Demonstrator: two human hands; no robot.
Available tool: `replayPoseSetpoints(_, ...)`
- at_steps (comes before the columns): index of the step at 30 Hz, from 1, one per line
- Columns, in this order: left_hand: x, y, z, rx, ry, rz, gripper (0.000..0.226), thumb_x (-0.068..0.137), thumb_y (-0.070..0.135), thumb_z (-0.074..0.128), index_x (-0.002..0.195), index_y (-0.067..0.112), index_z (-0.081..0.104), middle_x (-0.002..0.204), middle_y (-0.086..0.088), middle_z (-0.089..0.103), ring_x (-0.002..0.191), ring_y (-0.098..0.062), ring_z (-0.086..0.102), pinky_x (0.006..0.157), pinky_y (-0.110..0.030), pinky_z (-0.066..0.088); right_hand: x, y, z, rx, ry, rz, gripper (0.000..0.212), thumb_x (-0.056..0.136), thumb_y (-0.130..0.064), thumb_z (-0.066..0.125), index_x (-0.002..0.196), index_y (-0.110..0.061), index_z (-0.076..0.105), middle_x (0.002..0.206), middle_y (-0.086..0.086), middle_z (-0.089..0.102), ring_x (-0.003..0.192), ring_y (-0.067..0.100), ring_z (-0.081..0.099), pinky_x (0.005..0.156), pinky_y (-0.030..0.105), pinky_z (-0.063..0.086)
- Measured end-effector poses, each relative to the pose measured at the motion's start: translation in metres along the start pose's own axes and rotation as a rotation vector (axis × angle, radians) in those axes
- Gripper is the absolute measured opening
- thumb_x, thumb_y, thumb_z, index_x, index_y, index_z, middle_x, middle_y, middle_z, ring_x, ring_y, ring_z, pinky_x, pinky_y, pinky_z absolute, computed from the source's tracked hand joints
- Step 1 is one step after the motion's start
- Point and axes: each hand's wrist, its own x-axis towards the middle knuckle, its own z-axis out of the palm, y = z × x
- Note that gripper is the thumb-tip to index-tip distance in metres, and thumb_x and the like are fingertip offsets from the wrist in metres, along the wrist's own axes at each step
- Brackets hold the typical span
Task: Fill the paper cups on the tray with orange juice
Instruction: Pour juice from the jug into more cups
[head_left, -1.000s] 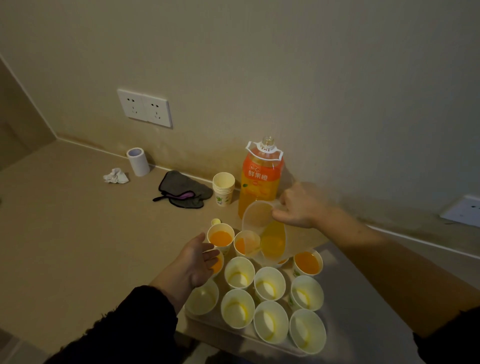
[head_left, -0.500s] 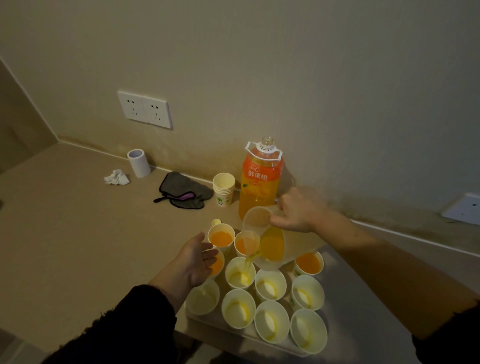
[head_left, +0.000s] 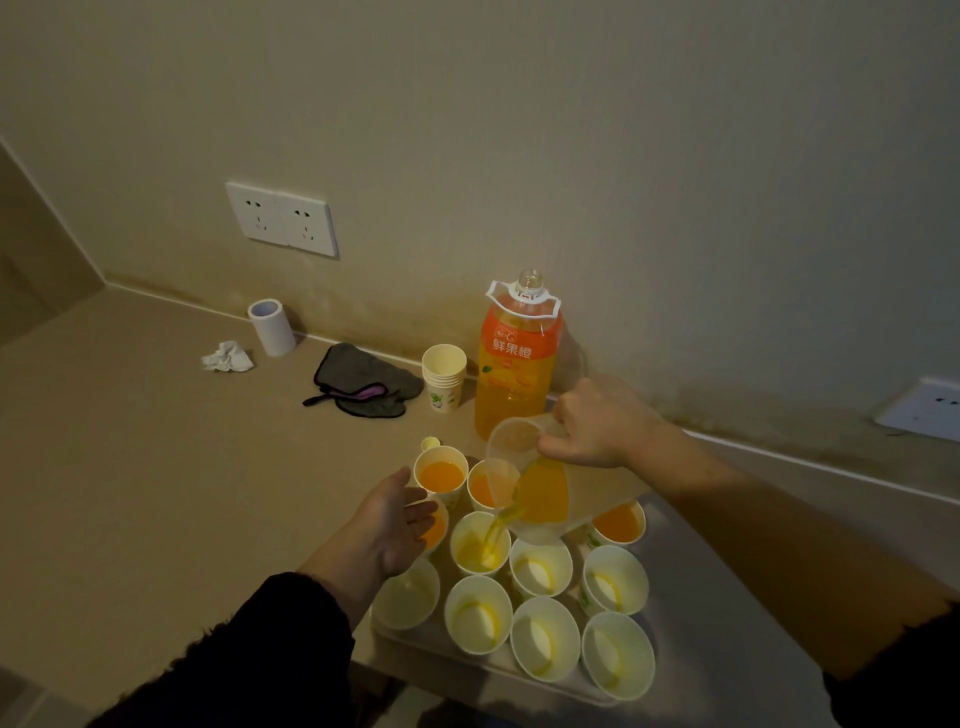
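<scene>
Juice (head_left: 496, 527) streams into a cup (head_left: 464, 543) from the clear pitcher (head_left: 543, 493) held by right grip (head_left: 597, 421); left grip (head_left: 387, 525) slack.

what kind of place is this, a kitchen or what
Probably a counter in a home or rented room, not clearly a kitchen: beige countertop along a painted wall, wall sockets above it, juice bottle and stacked paper cups.

The left hand (head_left: 387, 525) covers most of one filled cup (head_left: 437, 532). The tilted pitcher (head_left: 543, 493) hides the foot of the juice bottle (head_left: 519, 358) and part of the far right cup (head_left: 621, 524). The wall socket (head_left: 919, 410) is cut by the right edge. Behind the cups sits a small yellow thing (head_left: 430, 443); I cannot tell what it is.
</scene>
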Motion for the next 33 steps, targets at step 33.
replayPoseSetpoints(33, 0.002, 0.0012, 0.0003, 0.026, 0.002, 0.003, 0.057, 0.102, 0.04, 0.028, 0.142, 0.0, 0.034, 0.147, -0.019, 0.036, 0.14, -0.031, 0.027, 0.116, -0.044, 0.013, 0.0031, -0.0013, -0.0016, -0.01, 0.035, -0.04, 0.063, 0.057, -0.07, 0.003, 0.054, -0.02, 0.041, 0.052, -0.004, 0.038, 0.048, 0.008, 0.035, 0.046, 0.025, 0.02)
